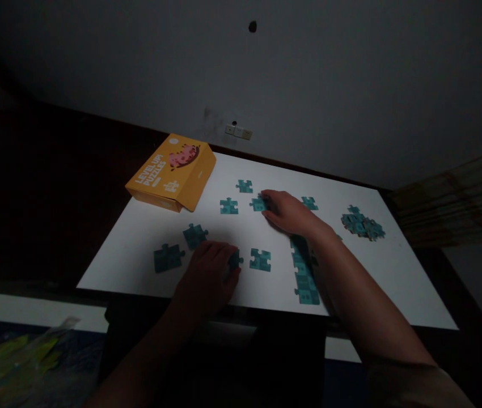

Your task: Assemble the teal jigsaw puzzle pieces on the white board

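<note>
My left hand (pixel 209 272) is closed at the front of the white table, with a teal puzzle piece (pixel 235 259) between thumb and fingers. Farther back, my right hand (pixel 286 211) grips another teal piece (pixel 258 204) by its right side. Close to the left hand lie a dark teal piece (pixel 195 235), a larger-looking piece (pixel 168 258) and a piece (pixel 260 259) to its right. Two loose pieces (pixel 229 206) (pixel 245 186) are left of the right hand. Beneath my right forearm, a joined strip of pieces (pixel 305 277) is partly hidden.
A yellow puzzle box (pixel 172 170) with an open flap stands at the table's back left. A heap of pieces (pixel 362 224) is on the right, and one piece (pixel 309 203) lies behind my right wrist. The wall behind has sockets (pixel 238 132). A plastic bag (pixel 24 362) sits lower left.
</note>
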A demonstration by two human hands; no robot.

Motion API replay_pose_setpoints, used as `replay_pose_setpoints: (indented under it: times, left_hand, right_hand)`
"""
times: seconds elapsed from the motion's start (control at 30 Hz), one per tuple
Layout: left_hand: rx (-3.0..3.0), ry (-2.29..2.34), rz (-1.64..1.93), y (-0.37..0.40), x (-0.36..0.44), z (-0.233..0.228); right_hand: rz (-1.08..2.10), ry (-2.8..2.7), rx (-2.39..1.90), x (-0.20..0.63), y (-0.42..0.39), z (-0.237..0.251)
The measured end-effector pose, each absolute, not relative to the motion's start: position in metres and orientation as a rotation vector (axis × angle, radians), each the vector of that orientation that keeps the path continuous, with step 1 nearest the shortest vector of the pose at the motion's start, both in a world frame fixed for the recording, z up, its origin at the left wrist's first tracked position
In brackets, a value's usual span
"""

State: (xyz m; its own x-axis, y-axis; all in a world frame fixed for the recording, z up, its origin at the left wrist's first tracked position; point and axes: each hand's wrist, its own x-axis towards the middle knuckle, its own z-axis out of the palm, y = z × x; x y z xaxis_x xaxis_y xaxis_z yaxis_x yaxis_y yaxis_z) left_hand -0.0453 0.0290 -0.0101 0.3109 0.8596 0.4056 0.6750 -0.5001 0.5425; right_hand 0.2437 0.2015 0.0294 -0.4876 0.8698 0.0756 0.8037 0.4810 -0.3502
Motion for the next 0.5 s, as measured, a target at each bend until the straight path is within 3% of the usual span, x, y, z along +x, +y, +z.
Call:
replay_pose_setpoints:
  times: [0.27, 0.5]
  left_hand:
    - [2.293, 1.378, 0.973, 0.027, -0.044, -0.007]
    - [2.303, 1.378, 0.964, 0.028, -0.044, -0.005]
  right_hand:
    - [0.571, -2.410, -1.452, 0.230, 0.170, 0.038]
    - [0.543, -2.408, -1.498, 0.220, 0.157, 0.040]
